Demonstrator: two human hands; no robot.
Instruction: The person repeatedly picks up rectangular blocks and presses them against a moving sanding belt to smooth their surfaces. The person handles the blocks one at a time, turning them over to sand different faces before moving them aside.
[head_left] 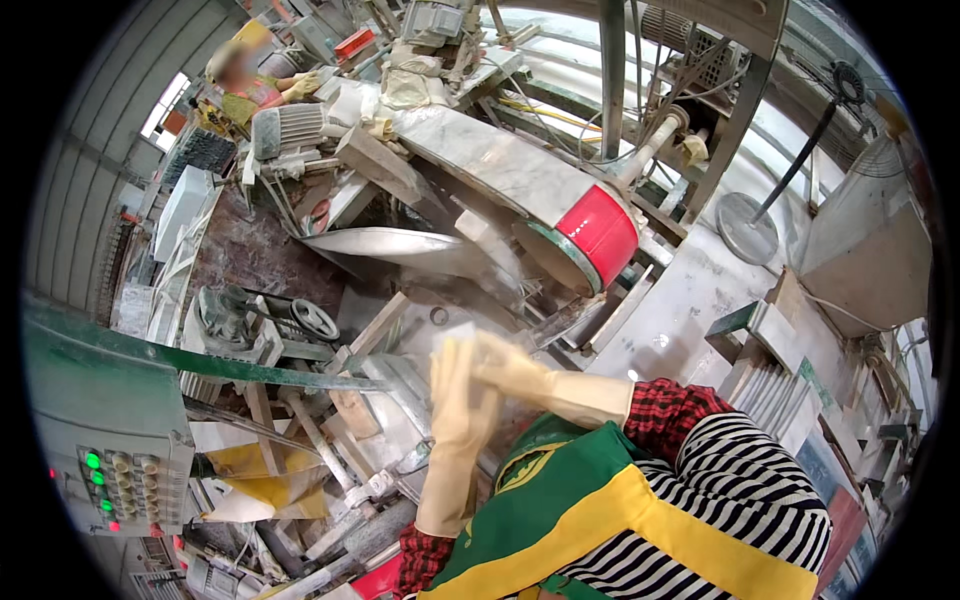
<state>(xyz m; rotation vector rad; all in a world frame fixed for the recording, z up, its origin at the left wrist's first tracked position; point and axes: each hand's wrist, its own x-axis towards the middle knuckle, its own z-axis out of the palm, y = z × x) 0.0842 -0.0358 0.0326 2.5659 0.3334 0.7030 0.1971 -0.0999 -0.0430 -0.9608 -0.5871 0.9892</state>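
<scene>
Both my hands wear long cream rubber gloves and meet in front of my green apron (540,470). My left hand (457,385) points upward with its fingers closed together. From the right, my right hand (512,368) reaches across, its curled fingers against the left one. A small whitish piece (460,332) shows at the fingertips, too blurred to name. Beyond the hands is a belt grinding machine, its long pale housing (490,150) ending in a red band (597,235). Dusty metal parts and a stone-like block (385,170) lie around it.
At left stands a green machine cabinet (100,390) with a panel of lit buttons (120,490). A handwheel (315,318) is near it. Stacked flat slabs (765,380) stand at right, below a round-based metal stand (747,228). Another person (245,90) works at the far left.
</scene>
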